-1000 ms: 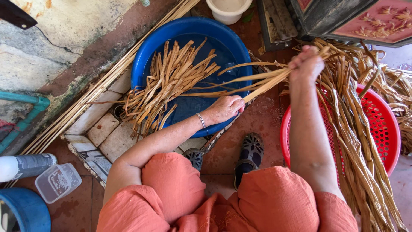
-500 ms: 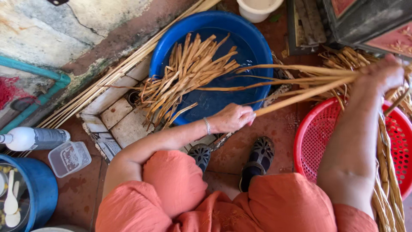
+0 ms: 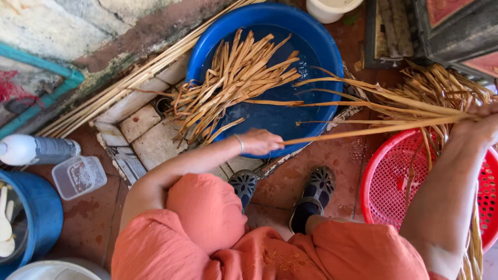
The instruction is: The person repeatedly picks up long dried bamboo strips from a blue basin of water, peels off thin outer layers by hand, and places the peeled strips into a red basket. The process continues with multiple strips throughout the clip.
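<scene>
My left hand (image 3: 263, 141) pinches the near end of a long tan fibre strip (image 3: 373, 128) at the rim of a blue basin (image 3: 316, 46). My right hand (image 3: 480, 124) grips a bunch of the same long strips (image 3: 394, 103) over a red plastic basket (image 3: 384, 192). The strips stretch taut between the two hands, with loose ends fanning over the basin. Inside the basin, a heap of wet tan strips (image 3: 228, 83) lies in water and hangs over its left rim.
More dry strips (image 3: 441, 85) pile behind the red basket. Long canes (image 3: 129, 83) lie along the wall. A plastic bottle (image 3: 36, 150), a clear tub (image 3: 78, 177) and a blue bucket (image 3: 36, 218) stand at left. My sandalled feet (image 3: 311, 194) rest on the tiled floor.
My right hand has pulled the bunch of strips farther right, away from the basin, stretching them out. My left hand stays at the basin's rim.
</scene>
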A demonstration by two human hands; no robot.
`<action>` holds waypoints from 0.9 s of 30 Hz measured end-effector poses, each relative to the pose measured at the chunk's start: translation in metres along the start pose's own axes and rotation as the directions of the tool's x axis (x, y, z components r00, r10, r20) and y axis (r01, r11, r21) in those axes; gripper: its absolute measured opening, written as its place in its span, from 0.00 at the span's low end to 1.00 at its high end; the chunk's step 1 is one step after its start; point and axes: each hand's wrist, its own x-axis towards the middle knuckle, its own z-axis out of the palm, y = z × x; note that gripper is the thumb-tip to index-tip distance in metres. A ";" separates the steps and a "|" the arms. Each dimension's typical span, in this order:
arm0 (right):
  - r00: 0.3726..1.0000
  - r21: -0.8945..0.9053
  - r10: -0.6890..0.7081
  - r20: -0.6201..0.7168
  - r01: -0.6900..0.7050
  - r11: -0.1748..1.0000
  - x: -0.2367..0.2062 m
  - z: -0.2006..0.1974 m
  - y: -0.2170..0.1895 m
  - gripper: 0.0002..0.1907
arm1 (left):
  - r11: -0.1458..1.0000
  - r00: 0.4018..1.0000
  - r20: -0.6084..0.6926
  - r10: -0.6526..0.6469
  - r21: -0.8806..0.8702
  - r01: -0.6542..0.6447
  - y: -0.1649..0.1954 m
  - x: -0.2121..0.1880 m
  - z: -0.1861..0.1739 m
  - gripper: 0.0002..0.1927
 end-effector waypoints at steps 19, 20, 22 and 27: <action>0.792 -0.348 0.244 0.560 -0.043 0.937 -0.160 -0.020 -0.028 0.18 | 0.710 0.685 -0.236 -0.689 -0.030 0.703 -0.213 0.021 -0.090 0.83; 0.789 -0.358 0.272 0.551 -0.071 0.931 -0.159 -0.018 -0.026 0.18 | 0.712 0.701 -0.181 -0.690 0.007 0.702 -0.210 0.030 -0.078 0.83; 0.776 -0.379 0.290 0.560 -0.070 0.923 -0.160 -0.010 -0.020 0.18 | 0.723 0.737 -0.184 -0.651 0.147 0.675 -0.203 0.038 -0.045 0.75; 0.760 -0.448 0.297 0.578 -0.009 0.894 -0.178 0.017 -0.007 0.17 | 0.826 0.814 -0.163 -0.557 -0.009 0.564 -0.196 0.050 0.001 0.38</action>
